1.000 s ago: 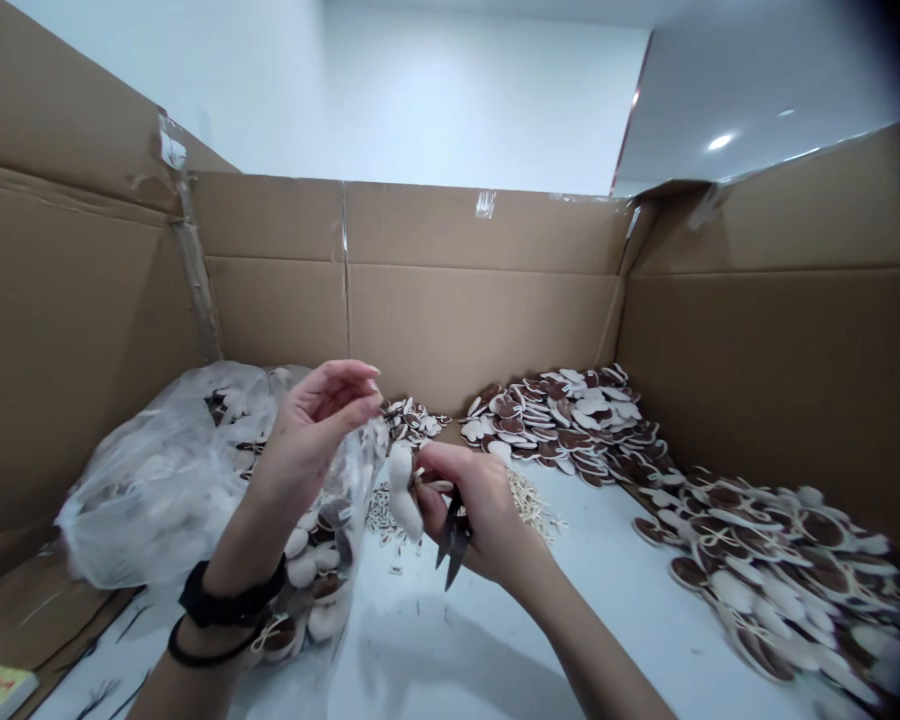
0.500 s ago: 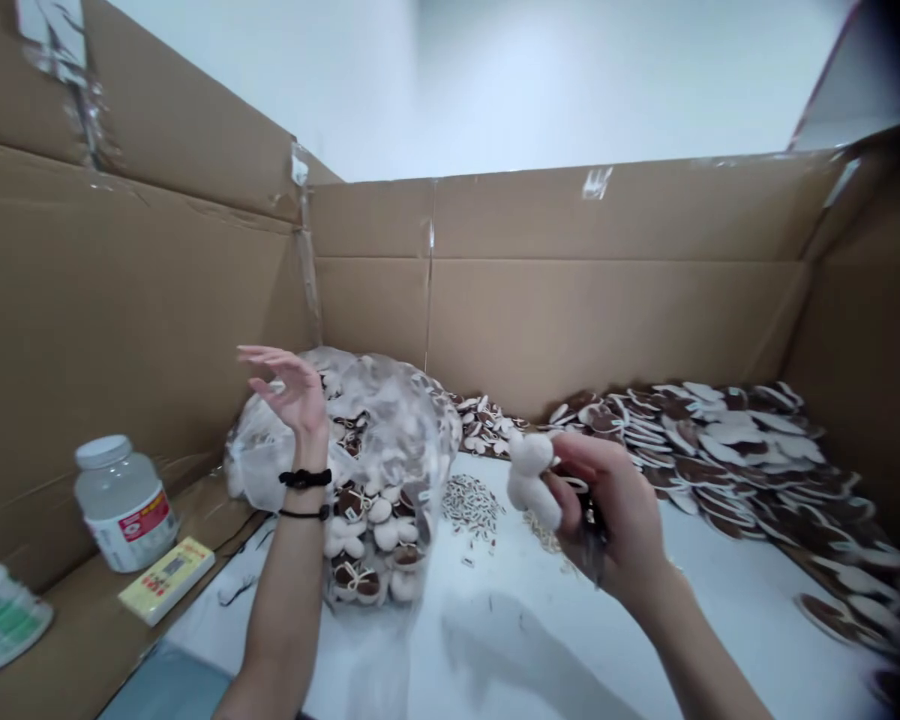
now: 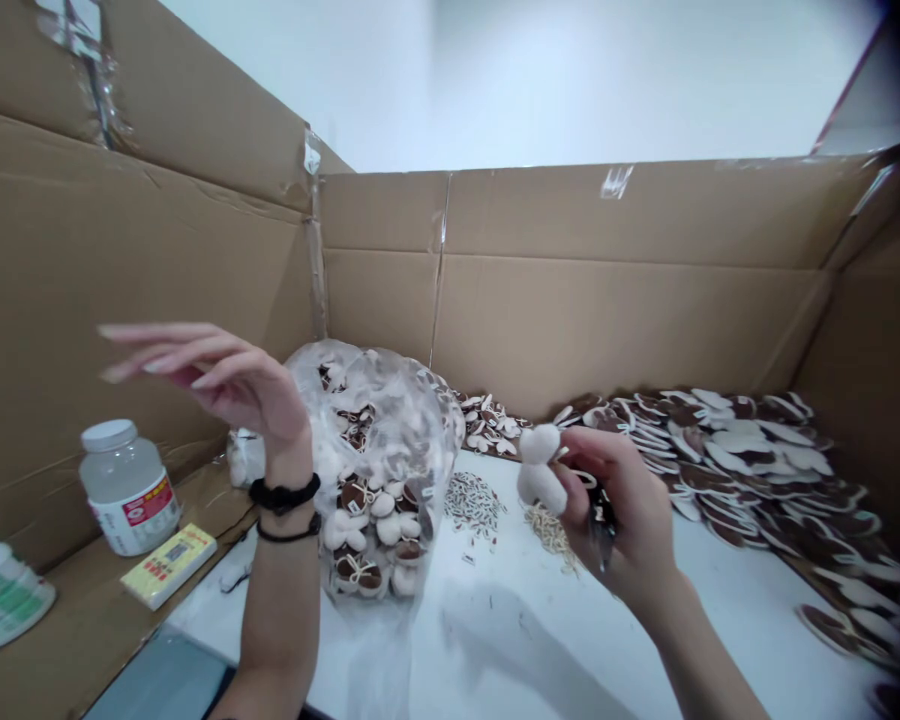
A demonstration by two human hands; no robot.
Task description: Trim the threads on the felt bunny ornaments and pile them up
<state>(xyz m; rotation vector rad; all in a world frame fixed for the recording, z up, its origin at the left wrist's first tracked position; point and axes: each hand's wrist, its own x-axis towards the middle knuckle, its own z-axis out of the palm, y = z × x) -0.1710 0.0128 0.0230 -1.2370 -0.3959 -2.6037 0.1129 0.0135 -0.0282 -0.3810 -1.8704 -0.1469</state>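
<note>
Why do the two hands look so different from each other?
The left hand is open with its fingers spread and holds nothing. The right hand is curled around a small white plush piece. The left hand is up high beside the clear bag, while the right hand is lower, over the white table. The left wrist wears black bands, and the right wrist wears none. Both hands are bare.

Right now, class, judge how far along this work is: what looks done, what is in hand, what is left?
Done: many brown-and-white pieces lie spread along the cardboard wall, with small heaps of clippings beside them. In hand: the right hand grips one white plush piece; the left hand hovers open and empty. Left: the clear bag looks well filled with more pieces.
</note>
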